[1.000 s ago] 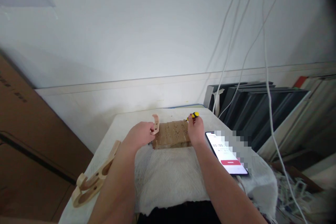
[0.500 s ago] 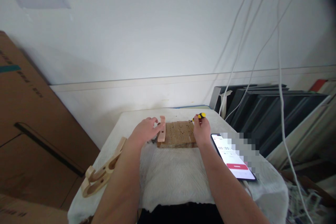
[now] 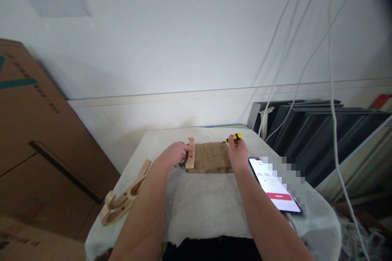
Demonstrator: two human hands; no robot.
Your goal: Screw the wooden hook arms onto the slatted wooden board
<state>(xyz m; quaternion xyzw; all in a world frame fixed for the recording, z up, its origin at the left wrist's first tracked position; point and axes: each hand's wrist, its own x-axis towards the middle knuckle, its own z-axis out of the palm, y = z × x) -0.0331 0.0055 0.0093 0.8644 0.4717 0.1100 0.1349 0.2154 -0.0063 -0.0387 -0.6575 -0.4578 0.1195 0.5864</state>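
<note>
A pale, holed hook is being touched by the left grip, closure unclear, a screwdriver clamped by the right grip.

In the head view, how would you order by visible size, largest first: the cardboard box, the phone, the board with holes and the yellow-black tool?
1. Cardboard box
2. Phone and board with holes: too alike to rank; the phone lies nearer and is partly pixelated
3. Yellow-black tool, partly hidden by the right hand
</note>
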